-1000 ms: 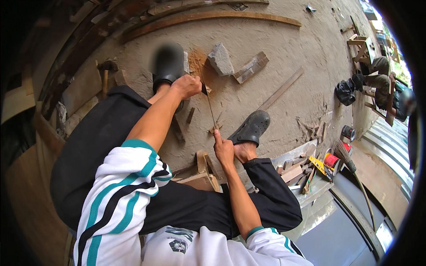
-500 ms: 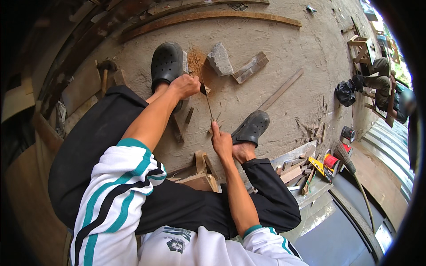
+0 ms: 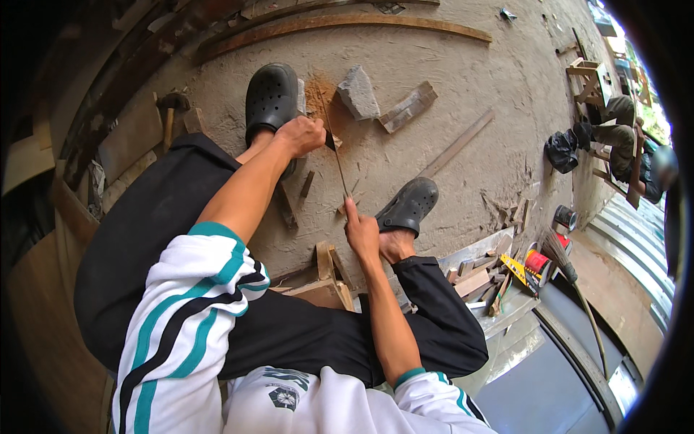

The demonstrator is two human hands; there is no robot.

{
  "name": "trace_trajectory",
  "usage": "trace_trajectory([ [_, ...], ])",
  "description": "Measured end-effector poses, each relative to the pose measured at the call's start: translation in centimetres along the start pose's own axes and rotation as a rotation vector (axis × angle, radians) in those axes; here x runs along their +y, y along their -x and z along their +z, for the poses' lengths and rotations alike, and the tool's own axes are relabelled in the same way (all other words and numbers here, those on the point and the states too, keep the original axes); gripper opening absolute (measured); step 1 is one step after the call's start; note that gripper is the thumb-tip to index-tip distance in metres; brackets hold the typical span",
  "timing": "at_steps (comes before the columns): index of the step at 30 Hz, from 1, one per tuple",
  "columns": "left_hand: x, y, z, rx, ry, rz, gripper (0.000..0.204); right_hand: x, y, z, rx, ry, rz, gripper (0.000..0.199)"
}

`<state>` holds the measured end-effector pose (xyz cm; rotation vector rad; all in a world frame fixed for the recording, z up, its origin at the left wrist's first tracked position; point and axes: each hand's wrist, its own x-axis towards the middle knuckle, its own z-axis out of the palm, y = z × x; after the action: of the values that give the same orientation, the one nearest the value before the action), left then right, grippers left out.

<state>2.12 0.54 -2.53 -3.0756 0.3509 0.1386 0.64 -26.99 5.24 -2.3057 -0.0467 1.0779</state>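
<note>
A thin wooden stick [image 3: 338,170] runs between my two hands, above the concrete floor [image 3: 463,79]. My right hand [image 3: 361,233] pinches its near end, just beside my right black clog [image 3: 408,206]. My left hand [image 3: 301,136] is closed on a small dark blade [image 3: 330,141] that rests against the stick near its far part. The stick's far tip reaches over a patch of orange-brown shavings [image 3: 318,90]. My left black clog [image 3: 272,101] sits just beyond the left hand.
A grey stone block [image 3: 358,92] and a wooden offcut [image 3: 408,108] lie past the shavings. A hammer [image 3: 170,108] lies at the left. Wood scraps [image 3: 329,271] sit under my knees; tools, a red spool [image 3: 536,262] and a broom [image 3: 560,257] are at the right. Another person [image 3: 622,134] sits far right.
The stick now reaches farther past my left hand, over the shavings. Both hands have stayed almost where they were.
</note>
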Motion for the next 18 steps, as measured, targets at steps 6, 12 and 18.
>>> trace_trajectory([
  [6,0.1,0.3,0.3,0.001,0.02,0.0,0.008,2.9,2.7,-0.3,0.008,-0.025,-0.017,0.072],
  [12,0.2,0.3,-0.1,0.006,-0.001,0.007,0.008,3.3,4.8,-0.8,0.051,-0.007,0.02,0.073],
  [18,-0.3,0.1,0.5,0.019,0.022,0.007,0.007,0.4,-1.4,1.2,0.028,-0.064,0.034,0.073],
])
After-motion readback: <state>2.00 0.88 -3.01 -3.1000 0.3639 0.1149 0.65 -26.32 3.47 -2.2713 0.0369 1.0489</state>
